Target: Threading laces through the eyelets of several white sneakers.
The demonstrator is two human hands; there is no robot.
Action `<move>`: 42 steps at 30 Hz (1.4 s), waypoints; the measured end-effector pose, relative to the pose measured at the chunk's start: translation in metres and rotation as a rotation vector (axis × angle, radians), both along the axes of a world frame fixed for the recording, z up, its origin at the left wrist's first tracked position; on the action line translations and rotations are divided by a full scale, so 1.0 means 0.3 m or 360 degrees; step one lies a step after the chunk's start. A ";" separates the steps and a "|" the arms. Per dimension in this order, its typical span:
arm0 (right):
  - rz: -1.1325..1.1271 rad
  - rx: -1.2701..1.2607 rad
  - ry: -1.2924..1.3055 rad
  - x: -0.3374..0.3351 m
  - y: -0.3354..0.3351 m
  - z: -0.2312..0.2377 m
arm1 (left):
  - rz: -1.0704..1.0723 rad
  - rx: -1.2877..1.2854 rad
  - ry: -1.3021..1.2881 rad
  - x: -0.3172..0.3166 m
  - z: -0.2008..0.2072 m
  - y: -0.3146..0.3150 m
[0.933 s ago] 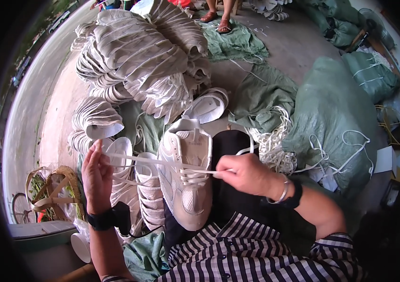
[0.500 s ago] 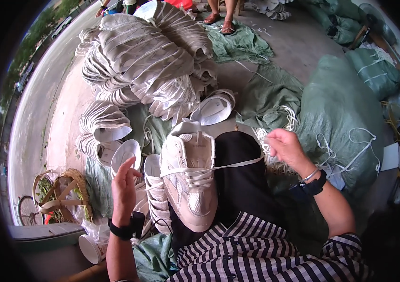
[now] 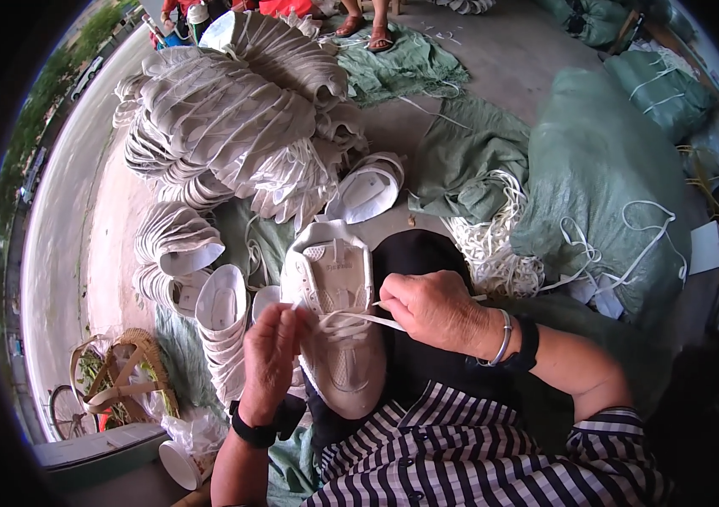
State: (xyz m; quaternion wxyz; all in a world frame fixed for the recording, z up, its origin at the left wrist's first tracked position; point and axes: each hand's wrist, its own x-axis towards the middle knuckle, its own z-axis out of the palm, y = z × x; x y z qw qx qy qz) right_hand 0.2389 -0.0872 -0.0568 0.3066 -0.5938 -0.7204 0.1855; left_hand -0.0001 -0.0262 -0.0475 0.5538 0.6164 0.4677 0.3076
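A whitish sneaker upper (image 3: 344,376) rests on my lap over black cloth, its opening facing away from me. A flat white shoelace (image 3: 379,320) crosses its lower eyelets. My right hand (image 3: 437,311) is closed just right of the shoe, pinching the lace between thumb and fingers. At the shoe's left edge, my left hand (image 3: 273,348) pinches too, with a bit of white lace showing at its fingertips. Lace lies slack in a small curve over the tongue between both hands. Beyond my right hand is a heap of loose white laces (image 3: 494,253).
Stacked shoe uppers (image 3: 215,110) pile up ahead, with shorter stacks (image 3: 222,308) left of my lap. A large green sack (image 3: 600,182) stands at right. A woven basket (image 3: 127,376) and a paper cup (image 3: 180,463) are at lower left. Another person's sandalled feet (image 3: 376,35) show at the back.
My right hand has come in leftward to the shoe, and the lace formerly stretched to the right is now slack. The left hand has moved right and closed from spread fingers. The view has shifted slightly.
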 end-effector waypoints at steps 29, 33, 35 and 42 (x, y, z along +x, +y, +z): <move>0.0418 0.0117 -0.0331 -0.006 0.055 0.038 | -0.0602 0.1216 0.1041 0.055 0.082 0.088; 0.0444 0.0584 -0.0638 0.013 0.072 0.056 | -0.0952 0.1127 0.1204 0.055 0.177 0.142; 0.0362 0.0834 -0.0741 0.011 0.086 0.055 | -0.0842 0.1437 0.1177 0.053 0.208 0.133; 0.0845 0.0523 -0.0760 0.036 0.113 0.097 | -0.1607 0.1665 0.1305 0.079 0.278 0.202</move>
